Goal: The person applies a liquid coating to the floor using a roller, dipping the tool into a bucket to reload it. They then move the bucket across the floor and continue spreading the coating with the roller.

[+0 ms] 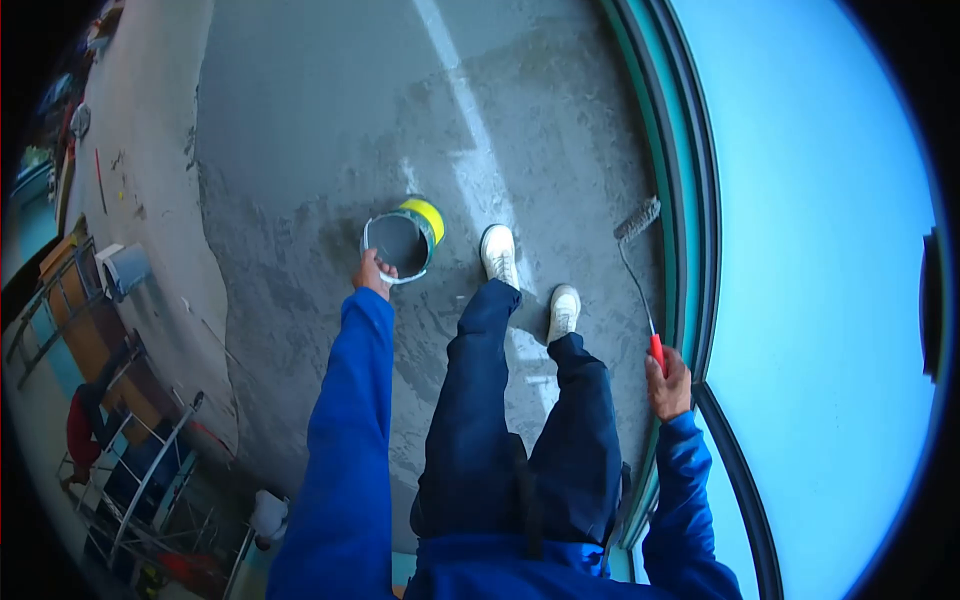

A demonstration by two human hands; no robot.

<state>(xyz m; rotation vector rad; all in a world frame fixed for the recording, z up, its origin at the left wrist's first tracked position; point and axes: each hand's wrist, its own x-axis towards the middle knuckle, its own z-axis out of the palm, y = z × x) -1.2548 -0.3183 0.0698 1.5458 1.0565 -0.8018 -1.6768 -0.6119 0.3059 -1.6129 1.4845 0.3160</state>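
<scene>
A bucket point(424, 222) with a yellow band and grey contents hangs by its pale handle from my left hand point(374, 274), whose fingers are wrapped round that handle. My right hand point(669, 384) is closed on the red grip of a paint roller point(638, 220). The roller's grey-coated head points away from me, close to the dark frame at the right edge of the floor. Between the bucket and the roller are my white shoes, standing on the grey floor point(300, 130).
A glass pane point(820, 250) in a dark and green frame point(700, 190) runs along the right. White streaks mark the floor ahead. On the left are metal scaffolding point(150, 480), a pale container point(127, 268), a person in red point(84, 430) and another in a light top point(269, 514).
</scene>
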